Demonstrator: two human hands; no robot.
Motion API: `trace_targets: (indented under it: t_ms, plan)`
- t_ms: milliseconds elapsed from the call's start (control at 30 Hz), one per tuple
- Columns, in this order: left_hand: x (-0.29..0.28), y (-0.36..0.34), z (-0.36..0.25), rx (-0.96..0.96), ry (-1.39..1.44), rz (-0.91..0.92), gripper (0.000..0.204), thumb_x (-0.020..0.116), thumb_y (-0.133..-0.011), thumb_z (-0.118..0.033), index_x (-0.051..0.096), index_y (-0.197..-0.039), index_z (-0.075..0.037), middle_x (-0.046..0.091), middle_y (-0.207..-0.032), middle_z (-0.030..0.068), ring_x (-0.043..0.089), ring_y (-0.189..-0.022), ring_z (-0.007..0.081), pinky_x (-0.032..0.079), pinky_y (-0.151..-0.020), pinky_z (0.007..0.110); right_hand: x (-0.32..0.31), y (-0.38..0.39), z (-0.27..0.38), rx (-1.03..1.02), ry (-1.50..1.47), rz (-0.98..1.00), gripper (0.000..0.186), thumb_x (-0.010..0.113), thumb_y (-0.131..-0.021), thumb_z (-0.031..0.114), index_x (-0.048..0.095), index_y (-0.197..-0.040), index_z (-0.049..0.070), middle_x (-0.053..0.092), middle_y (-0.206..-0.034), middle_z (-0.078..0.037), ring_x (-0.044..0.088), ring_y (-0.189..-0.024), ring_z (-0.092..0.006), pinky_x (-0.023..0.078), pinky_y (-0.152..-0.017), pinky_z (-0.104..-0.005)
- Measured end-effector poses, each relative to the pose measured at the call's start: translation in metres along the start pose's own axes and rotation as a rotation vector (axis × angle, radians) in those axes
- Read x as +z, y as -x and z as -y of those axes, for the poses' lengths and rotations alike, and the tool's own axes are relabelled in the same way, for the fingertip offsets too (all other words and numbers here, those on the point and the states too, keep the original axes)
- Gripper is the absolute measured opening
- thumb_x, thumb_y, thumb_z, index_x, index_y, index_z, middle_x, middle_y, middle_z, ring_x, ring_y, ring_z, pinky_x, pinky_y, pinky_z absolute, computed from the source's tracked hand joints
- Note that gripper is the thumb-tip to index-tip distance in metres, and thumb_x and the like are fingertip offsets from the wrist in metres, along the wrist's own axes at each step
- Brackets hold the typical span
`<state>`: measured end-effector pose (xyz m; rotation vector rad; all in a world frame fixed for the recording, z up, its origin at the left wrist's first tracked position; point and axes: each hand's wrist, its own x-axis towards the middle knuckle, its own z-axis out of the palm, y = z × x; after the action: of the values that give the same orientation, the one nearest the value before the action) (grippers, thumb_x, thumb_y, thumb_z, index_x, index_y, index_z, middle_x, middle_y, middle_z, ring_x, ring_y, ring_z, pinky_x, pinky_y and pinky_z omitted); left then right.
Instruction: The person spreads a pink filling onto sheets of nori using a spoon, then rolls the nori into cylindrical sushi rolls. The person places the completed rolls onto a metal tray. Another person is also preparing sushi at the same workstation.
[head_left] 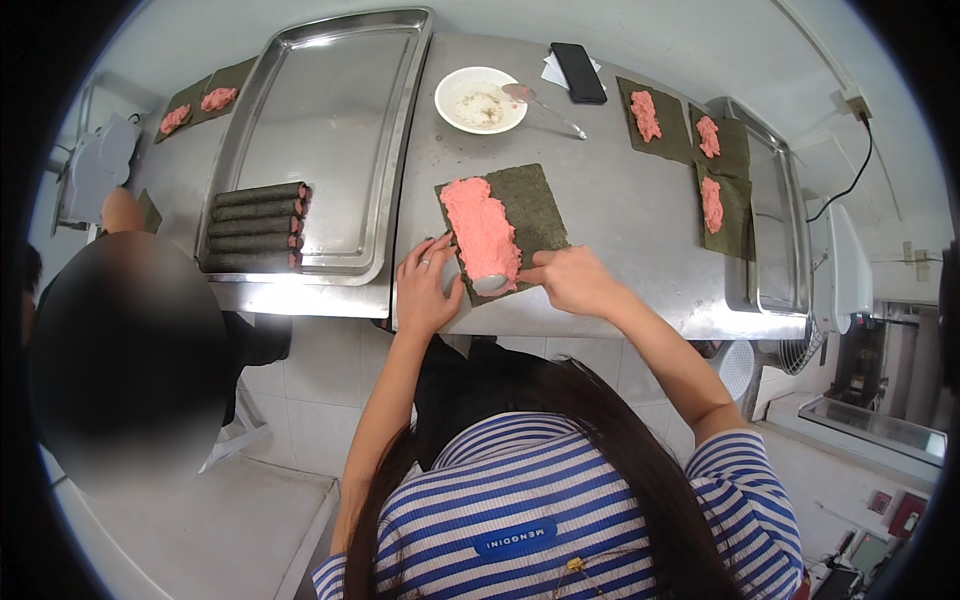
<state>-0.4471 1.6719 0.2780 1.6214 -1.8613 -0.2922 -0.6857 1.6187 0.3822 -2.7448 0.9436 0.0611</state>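
Observation:
A dark green seaweed sheet (537, 205) lies on the steel table before me. A thick band of pink minced paste (480, 220) covers its left part, and the right part is bare. My right hand (580, 282) is closed on a spoon (491, 285), whose bowl rests on the paste at the near edge; its handle is mostly hidden by the fingers. Beside the sheet's left near edge, my left hand (429, 285) lies with fingers apart, fingertips close to the seaweed, holding nothing.
Behind the sheet stands a white bowl (452, 117) of cloudy liquid, with a second spoon (547, 104) across its rim, near a phone (578, 73). Seaweed rolls (258, 228) fill part of a metal tray (330, 130) at left. Several paste-topped sheets (660, 140) lie right. A co-worker (130, 360) is at left.

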Motion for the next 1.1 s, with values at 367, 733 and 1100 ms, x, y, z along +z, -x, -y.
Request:
trace_targets:
  t_ms: [367,733,1100]
  plan:
    - [-0.002,-0.001,-0.001,0.013,-0.004,0.005,0.045,0.066,-0.072,-0.018,0.057,-0.116,-0.010,0.054,-0.135,0.0003,0.046,-0.125,0.0269,0.036,-0.101,0.044,0.011,-0.003,-0.014,-0.120,0.149,-0.160,0.032,0.060,-0.071,0.005,0.072,-0.098,0.018,0.060,-0.082,-0.002,0.062,-0.079,-0.0212,0.050,-0.066,-0.0363]
    - [0.001,0.000,0.001,0.013,-0.010,-0.012,0.046,0.066,-0.071,-0.018,0.058,-0.115,-0.010,0.053,-0.136,0.0004,0.046,-0.125,0.0277,0.036,-0.101,0.045,-0.002,-0.018,-0.007,0.159,0.071,-0.132,0.033,0.059,-0.072,0.007,0.073,-0.100,0.016,0.061,-0.084,-0.007,0.065,-0.076,-0.0270,0.050,-0.062,-0.0421]
    - [0.000,0.001,0.000,0.014,-0.040,0.007,0.046,0.067,-0.072,-0.020,0.058,-0.116,-0.010,0.052,-0.135,0.0001,0.044,-0.126,0.0255,0.036,-0.102,0.044,0.005,0.006,0.025,0.124,0.061,0.030,0.022,0.058,-0.069,0.006,0.069,-0.088,0.007,0.062,-0.085,-0.012,0.066,-0.073,-0.0307,0.052,-0.061,-0.0427]
